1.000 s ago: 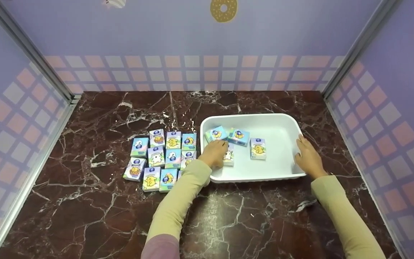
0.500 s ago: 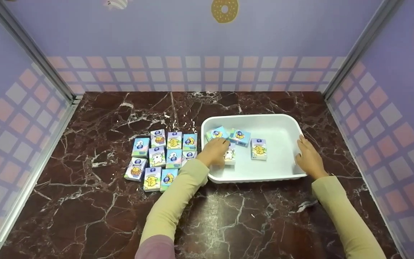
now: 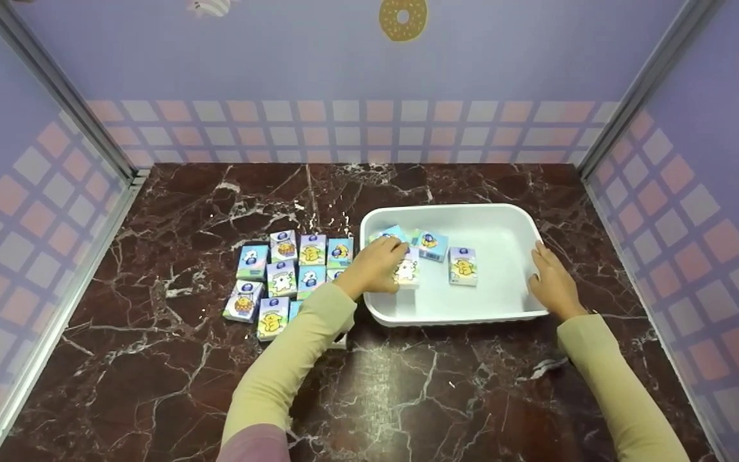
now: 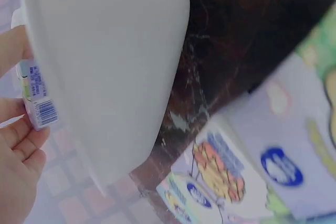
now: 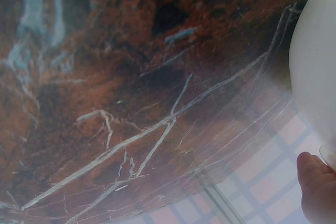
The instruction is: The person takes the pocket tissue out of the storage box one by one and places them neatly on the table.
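Note:
My left hand reaches over the left side of a white plastic tray and pinches a small tissue pack with a white cartoon animal on it. The left wrist view shows fingers and thumb on that pack, its barcode end showing past the tray wall. Two blue tissue packs, one of them turned at an angle, lie in the tray's back left. A lilac pack lies near its middle. At the tray's right rim, my right hand holds on, thumb toward the inside.
Several more tissue packs lie in close rows on the dark marbled table, left of the tray. My left forearm hides some of them. Lilac panels with checks enclose the back and both sides.
My left hand and forearm have shifted left and slightly away, and the pinched tissue pack has moved a little toward the back. The right hand and tray stay in place.

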A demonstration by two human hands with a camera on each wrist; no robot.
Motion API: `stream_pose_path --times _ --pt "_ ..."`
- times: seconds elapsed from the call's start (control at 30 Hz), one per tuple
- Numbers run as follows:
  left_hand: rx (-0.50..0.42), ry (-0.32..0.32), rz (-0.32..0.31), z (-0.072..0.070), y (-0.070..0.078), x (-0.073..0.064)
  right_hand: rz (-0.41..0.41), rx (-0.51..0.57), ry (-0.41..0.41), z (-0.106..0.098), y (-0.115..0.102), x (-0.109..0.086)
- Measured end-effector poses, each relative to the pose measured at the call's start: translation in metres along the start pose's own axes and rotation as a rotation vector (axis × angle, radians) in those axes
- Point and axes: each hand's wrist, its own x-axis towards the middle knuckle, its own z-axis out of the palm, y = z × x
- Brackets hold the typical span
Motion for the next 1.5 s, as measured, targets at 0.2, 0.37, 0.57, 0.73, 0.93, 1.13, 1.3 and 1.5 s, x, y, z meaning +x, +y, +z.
stream_pose_path --times 0.2,0.37,0.57,0.73,0.93,1.13,1.3,1.5 --pt "0.000 0.062 0.039 -0.010 -0.006 -0.017 0.014 0.001 -0.036 -0.002 0.000 0.000" --pt "-0.017 0.072 0.041 -0.019 -0.011 -0.030 0.000 0.003 -0.026 -0.001 0.001 0.000" --pt "-0.042 0.112 0.043 -0.026 -0.019 -0.047 0.001 -0.003 -0.032 -0.001 0.002 0.001" --pt "-0.028 0.123 0.045 -0.030 -0.025 -0.061 0.008 -0.008 -0.035 -0.002 0.001 0.000" --pt "-0.023 0.084 0.027 -0.033 -0.029 -0.078 0.019 0.000 -0.051 -0.002 0.001 0.000" --pt "-0.042 0.037 -0.005 -0.037 -0.033 -0.093 0.025 0.004 -0.053 -0.003 0.001 0.000" --pt "-0.036 0.024 -0.040 -0.038 -0.038 -0.107 0.015 0.003 -0.039 -0.001 0.000 0.000" --pt "-0.054 0.036 -0.090 -0.039 -0.048 -0.127 0.011 0.000 -0.026 0.000 0.000 0.000"
